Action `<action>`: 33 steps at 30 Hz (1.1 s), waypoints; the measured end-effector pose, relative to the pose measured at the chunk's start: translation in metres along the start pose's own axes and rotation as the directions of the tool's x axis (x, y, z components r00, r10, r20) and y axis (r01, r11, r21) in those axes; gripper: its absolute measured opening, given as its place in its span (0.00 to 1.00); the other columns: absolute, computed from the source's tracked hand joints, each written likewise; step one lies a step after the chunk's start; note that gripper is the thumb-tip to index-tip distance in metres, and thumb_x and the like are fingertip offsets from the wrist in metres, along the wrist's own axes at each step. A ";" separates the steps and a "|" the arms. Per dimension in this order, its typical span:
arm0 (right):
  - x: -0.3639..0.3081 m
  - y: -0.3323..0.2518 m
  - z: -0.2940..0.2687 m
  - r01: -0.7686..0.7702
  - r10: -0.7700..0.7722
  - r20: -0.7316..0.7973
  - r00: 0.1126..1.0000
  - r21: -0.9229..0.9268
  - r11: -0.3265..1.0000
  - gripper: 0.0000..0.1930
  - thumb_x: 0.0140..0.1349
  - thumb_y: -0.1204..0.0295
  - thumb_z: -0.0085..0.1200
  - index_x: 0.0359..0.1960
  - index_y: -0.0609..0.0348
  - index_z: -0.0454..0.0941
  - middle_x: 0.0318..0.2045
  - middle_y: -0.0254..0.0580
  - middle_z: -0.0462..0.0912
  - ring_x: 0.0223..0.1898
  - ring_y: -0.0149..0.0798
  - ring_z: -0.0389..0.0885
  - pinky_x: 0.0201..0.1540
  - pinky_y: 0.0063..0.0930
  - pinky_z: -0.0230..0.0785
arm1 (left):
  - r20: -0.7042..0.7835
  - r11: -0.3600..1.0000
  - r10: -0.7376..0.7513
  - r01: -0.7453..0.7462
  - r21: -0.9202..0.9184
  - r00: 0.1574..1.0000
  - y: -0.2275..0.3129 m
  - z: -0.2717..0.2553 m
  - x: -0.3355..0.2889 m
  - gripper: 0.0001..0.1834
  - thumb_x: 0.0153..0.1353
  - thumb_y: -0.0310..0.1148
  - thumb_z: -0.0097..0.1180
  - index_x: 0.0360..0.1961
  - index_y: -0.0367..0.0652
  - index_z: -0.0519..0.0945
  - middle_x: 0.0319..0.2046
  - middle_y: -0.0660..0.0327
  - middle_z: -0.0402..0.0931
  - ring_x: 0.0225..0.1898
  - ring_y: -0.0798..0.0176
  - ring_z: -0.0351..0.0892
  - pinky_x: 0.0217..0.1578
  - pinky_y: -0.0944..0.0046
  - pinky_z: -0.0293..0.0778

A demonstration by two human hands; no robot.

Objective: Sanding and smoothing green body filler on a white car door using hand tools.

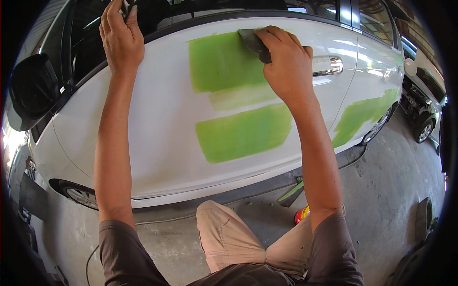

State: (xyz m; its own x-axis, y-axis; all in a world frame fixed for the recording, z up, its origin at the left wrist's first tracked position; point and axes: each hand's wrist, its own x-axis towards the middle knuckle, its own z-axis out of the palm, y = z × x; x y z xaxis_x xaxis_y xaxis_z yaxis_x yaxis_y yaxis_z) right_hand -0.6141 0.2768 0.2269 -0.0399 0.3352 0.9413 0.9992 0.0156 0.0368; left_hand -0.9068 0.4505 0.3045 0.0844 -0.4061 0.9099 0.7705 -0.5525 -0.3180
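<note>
A white car door point(162, 105) stands in front of me, with an upper green putty patch point(222, 64) and a lower green patch point(243, 133). My right hand point(288, 64) grips a dark grey, flat, flexible spreader point(254, 42) by its right side. The spreader lies against the upper right part of the upper patch, below the window edge. My left hand point(122, 40) is raised at the top left before the dark side window. Its fingers are bent together around something small, partly cut off by the picture's edge; I cannot make it out.
A chrome door handle point(328, 66) is just right of my right hand. Another green patch point(360, 117) covers the rear panel. A black side mirror point(34, 92) juts out at left. On the floor are a green-smeared tool point(291, 193), a red and yellow can point(301, 214) and a cable point(167, 222).
</note>
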 end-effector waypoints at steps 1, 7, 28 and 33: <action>0.002 -0.003 -0.003 -0.041 0.036 0.097 0.995 0.050 0.998 0.22 0.57 0.79 0.61 0.55 0.49 0.85 0.55 0.35 0.84 0.62 0.46 0.80 0.55 0.53 0.67 | -0.002 1.000 0.003 -0.003 0.012 1.000 -0.002 -0.002 0.000 0.20 0.79 0.35 0.53 0.67 0.41 0.73 0.63 0.52 0.79 0.64 0.46 0.78 0.65 0.47 0.69; -0.053 -0.014 -0.011 -0.033 0.013 0.147 0.989 0.132 0.991 0.28 0.51 0.82 0.65 0.57 0.47 0.83 0.56 0.34 0.83 0.61 0.47 0.80 0.52 0.54 0.68 | -0.035 1.000 0.010 -0.010 0.013 0.999 -0.003 -0.003 -0.002 0.19 0.79 0.35 0.53 0.67 0.42 0.73 0.63 0.53 0.78 0.63 0.46 0.78 0.65 0.47 0.70; -0.157 -0.014 -0.121 -0.336 0.326 0.211 0.922 0.854 0.397 0.34 0.57 0.77 0.57 0.69 0.72 0.75 0.71 0.65 0.74 0.74 0.58 0.71 0.76 0.43 0.58 | 0.780 -0.110 -0.533 0.887 -0.449 0.329 0.159 -0.138 -0.012 0.24 0.83 0.45 0.47 0.69 0.39 0.70 0.56 0.54 0.80 0.50 0.53 0.89 0.39 0.44 0.93; -0.165 -0.003 -0.124 -0.303 0.087 0.291 0.953 0.932 0.201 0.35 0.57 0.64 0.54 0.64 0.76 0.79 0.67 0.68 0.79 0.73 0.57 0.73 0.76 0.44 0.58 | 0.990 -0.575 -0.072 0.816 0.061 -0.124 0.234 -0.204 -0.059 0.28 0.83 0.43 0.44 0.77 0.43 0.60 0.57 0.52 0.80 0.35 0.54 0.91 0.19 0.54 0.87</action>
State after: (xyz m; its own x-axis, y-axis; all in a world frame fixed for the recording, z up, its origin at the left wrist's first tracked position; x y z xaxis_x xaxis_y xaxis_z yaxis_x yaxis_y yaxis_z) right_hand -0.6104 0.1043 0.1132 0.0480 0.5951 0.8022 0.2106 0.7791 -0.5905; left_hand -0.8603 0.1959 0.1222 0.5594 0.8106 0.1731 -0.3361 0.0310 0.9413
